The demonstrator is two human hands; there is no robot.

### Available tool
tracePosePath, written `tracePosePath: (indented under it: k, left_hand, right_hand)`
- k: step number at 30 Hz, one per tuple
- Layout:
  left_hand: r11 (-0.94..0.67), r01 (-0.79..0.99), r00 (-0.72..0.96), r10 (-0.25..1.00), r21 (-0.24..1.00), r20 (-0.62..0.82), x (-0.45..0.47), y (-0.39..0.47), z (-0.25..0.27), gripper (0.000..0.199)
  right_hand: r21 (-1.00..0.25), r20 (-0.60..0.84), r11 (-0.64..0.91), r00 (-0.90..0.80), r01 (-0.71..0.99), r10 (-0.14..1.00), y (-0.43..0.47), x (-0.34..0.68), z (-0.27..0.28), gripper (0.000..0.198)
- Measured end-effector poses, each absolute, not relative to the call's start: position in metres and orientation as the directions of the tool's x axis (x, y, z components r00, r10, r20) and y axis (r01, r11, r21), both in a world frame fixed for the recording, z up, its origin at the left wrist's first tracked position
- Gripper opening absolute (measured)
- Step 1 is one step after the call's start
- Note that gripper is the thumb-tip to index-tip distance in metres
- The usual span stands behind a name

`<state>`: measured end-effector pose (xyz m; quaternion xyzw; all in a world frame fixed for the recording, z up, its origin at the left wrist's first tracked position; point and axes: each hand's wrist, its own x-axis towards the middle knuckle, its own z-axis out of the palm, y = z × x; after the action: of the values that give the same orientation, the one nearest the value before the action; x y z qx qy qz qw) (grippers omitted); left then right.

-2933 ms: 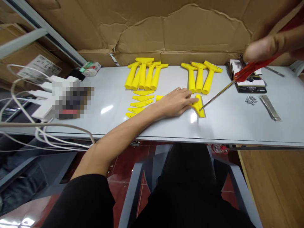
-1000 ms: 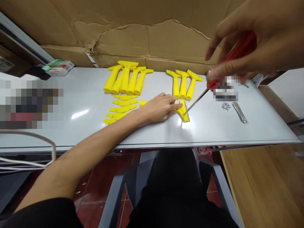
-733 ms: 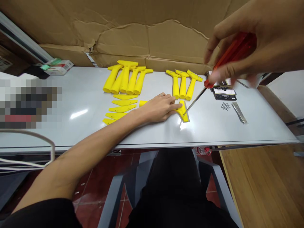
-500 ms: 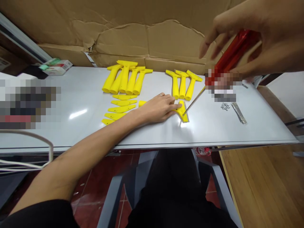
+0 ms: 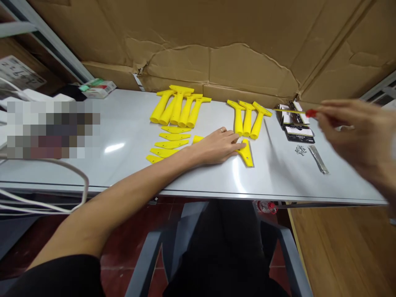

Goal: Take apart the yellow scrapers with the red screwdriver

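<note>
My left hand (image 5: 218,146) is closed around the handle of a yellow scraper (image 5: 246,156) lying on the white table. The scraper's head shows beyond the fingertips, with a screw hole and a thin blade edge. My right hand (image 5: 355,128), smeared by motion, grips a screwdriver (image 5: 311,113) by its red handle. Its shaft points left, above the table and apart from the scraper. Three yellow scrapers (image 5: 247,119) lie just behind the left hand. Flat yellow head plates (image 5: 171,144) are lined up left of it, partly hidden by my forearm.
Several more yellow scrapers (image 5: 176,107) lie at the back. To the right are small screws (image 5: 300,150), a bundle of blades (image 5: 318,160) and black-and-white packs (image 5: 299,134). Cardboard (image 5: 247,62) walls the table's back. A box (image 5: 103,88) and white cables (image 5: 77,173) are at left.
The screwdriver has come off the scraper's head. My right hand has moved down and right, tilting the shaft nearly level. My left hand still holds the scraper; the camera view has shifted.
</note>
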<state>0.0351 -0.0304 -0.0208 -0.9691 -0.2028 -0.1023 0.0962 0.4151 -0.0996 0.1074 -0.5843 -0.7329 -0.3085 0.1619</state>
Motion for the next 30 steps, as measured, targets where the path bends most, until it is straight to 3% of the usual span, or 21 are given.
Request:
tracePosePath:
  k: [2,4,8,12,17,23,27,30]
  left_hand:
    - [-0.901,0.411,0.894,0.37,-0.135,0.254,0.034,-0.03,-0.019,0.033]
    - [-0.904,0.409,0.891,0.367,-0.122,0.266,0.032,-0.029,-0.017,0.035]
    - [-0.903,0.42,0.882,0.382,-0.094,0.274,0.026,-0.028,-0.013,0.04]
    - [-0.897,0.44,0.853,0.409,-0.025,0.323,0.019,-0.026,-0.009,0.04]
    - [-0.911,0.409,0.841,0.397,0.048,0.368,0.016,-0.026,-0.008,0.04]
    - [-0.918,0.377,0.813,0.392,0.125,0.429,0.013,-0.022,-0.008,0.049]
    - [-0.903,0.397,0.79,0.427,0.163,0.441,0.005,-0.019,-0.001,0.054]
    - [-0.894,0.425,0.772,0.44,0.141,0.459,-0.002,-0.019,0.01,0.048]
  right_hand:
    - [0.292,0.618,0.134,-0.293,0.947,0.73,-0.088,0.399,0.053,0.042]
    - [0.324,0.56,0.133,-0.303,0.937,0.771,-0.075,0.394,0.015,0.042]
    - [0.381,0.46,0.196,-0.369,0.904,0.808,-0.058,0.398,-0.016,0.042]
    - [0.459,0.479,0.258,-0.482,0.85,0.734,-0.057,0.394,-0.027,0.036]
    - [0.539,0.564,0.338,-0.629,0.771,0.534,-0.061,0.385,-0.033,0.028]
    - [0.504,0.514,0.428,-0.659,0.75,0.549,-0.061,0.39,-0.03,0.041]
    - [0.49,0.46,0.508,-0.705,0.709,0.54,-0.061,0.392,-0.025,0.037]
    - [0.559,0.499,0.481,-0.737,0.676,0.456,-0.064,0.383,-0.013,0.03]
